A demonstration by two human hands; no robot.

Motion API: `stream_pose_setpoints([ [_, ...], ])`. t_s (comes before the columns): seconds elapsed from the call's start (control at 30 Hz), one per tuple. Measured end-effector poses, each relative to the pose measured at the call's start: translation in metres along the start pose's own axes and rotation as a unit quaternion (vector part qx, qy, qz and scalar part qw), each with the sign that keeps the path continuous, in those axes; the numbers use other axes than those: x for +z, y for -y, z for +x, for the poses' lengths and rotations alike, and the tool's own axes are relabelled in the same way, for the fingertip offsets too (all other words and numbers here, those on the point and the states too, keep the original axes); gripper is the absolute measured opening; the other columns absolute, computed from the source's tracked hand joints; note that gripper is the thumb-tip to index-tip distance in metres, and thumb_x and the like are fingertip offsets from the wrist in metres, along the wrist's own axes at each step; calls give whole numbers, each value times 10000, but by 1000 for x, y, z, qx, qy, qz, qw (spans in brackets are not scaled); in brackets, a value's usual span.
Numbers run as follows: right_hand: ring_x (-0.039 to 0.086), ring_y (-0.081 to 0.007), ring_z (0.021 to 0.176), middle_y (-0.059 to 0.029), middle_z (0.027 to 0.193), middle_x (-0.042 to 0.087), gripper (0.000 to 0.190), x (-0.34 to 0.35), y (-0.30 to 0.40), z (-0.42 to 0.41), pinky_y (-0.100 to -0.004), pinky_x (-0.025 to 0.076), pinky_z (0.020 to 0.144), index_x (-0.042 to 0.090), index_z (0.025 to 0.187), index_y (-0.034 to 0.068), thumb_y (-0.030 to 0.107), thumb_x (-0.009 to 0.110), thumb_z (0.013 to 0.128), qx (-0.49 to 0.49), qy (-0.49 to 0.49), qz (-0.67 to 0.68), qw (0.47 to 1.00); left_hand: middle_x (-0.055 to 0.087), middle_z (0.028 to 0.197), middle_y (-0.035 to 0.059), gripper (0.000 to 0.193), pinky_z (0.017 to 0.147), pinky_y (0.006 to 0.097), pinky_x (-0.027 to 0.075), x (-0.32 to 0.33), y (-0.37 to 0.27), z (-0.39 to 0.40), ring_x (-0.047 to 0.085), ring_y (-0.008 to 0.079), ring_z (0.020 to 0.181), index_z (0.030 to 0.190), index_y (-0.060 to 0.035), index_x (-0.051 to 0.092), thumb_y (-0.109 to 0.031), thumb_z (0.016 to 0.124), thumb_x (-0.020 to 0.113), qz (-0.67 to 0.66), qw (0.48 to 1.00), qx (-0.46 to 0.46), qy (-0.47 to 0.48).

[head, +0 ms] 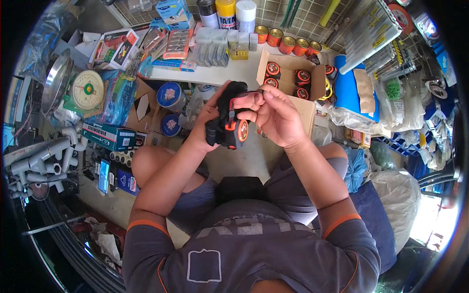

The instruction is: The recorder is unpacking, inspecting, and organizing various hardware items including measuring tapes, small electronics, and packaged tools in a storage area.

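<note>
My left hand (209, 122) grips a black-and-orange tape measure (242, 130) together with a black cloth (227, 99), raised over my lap. My right hand (284, 115) pinches a thin dark strap (253, 92) at the tape measure's upper side; red shows along part of the strap. Part of my left hand is hidden behind the black cloth. Beyond my right hand, an open cardboard box (261, 66) on the white shelf holds several similar tape measures (302, 77).
Red tins (287, 45), spray cans (225, 14) and small plastic boxes (212, 53) line the shelf (234, 75). A dial scale (88, 89), screwdriver box (108, 136) and grey pipe fittings (40, 163) are at left. A blue roll (350, 88) and plastic bags (394, 205) are at right.
</note>
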State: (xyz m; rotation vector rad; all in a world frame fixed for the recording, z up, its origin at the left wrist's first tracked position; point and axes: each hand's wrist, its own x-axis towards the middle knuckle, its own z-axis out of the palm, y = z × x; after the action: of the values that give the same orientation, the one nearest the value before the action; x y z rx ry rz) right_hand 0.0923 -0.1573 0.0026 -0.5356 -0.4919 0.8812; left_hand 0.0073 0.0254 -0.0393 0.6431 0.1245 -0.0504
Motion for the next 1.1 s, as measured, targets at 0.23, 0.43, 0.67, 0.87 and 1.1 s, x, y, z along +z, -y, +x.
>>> stream_pose_setpoints([
  [0.23, 526, -382, 1343, -206, 1200, 673, 269, 3, -6, -4, -506, 441, 1127, 552, 1025, 32, 260, 421, 1082, -46, -30, 78, 995, 659, 1167, 69, 758, 864, 327, 582, -8, 17, -8, 683, 150, 1023, 1435, -27, 445, -480, 903, 738, 66, 991, -45, 112],
  [0.43, 626, -253, 1157, -161, 1108, 664, 199, 9, -19, -8, -400, 486, 1062, 557, 1042, 1, 164, 450, 1083, -132, -121, -73, 981, 644, 1172, 71, 697, 884, 352, 592, 12, 28, -23, 685, 168, 1005, 1386, -50, 461, -453, 899, 753, 30, 994, -39, 95],
  [0.67, 603, -180, 1082, -110, 1145, 639, 282, -8, -12, 2, -328, 453, 993, 552, 1267, 26, 198, 408, 1097, -158, -191, -406, 880, 649, 1202, 106, 495, 904, 401, 582, 18, 32, -22, 674, 218, 1065, 1381, -67, 488, -451, 1076, 423, 108, 994, -14, -25],
  [0.87, 676, -155, 949, -128, 1216, 655, 479, -19, 5, -3, -256, 554, 795, 407, 1487, 64, 114, 529, 1027, 123, -101, -210, 965, 690, 1157, 145, 639, 889, 426, 596, 25, 4, -16, 712, 264, 1012, 1350, -64, 542, -592, 1058, 333, -74, 997, -11, 27],
  [1.1, 655, -158, 966, -46, 1191, 602, 699, -20, -8, -9, -242, 563, 796, 499, 1396, 30, 136, 854, 803, 82, -54, -242, 965, 645, 1232, 165, 863, 928, 435, 575, 24, -9, -19, 677, 266, 1083, 1342, -46, 498, -778, 886, 466, -73, 996, 17, 45],
])
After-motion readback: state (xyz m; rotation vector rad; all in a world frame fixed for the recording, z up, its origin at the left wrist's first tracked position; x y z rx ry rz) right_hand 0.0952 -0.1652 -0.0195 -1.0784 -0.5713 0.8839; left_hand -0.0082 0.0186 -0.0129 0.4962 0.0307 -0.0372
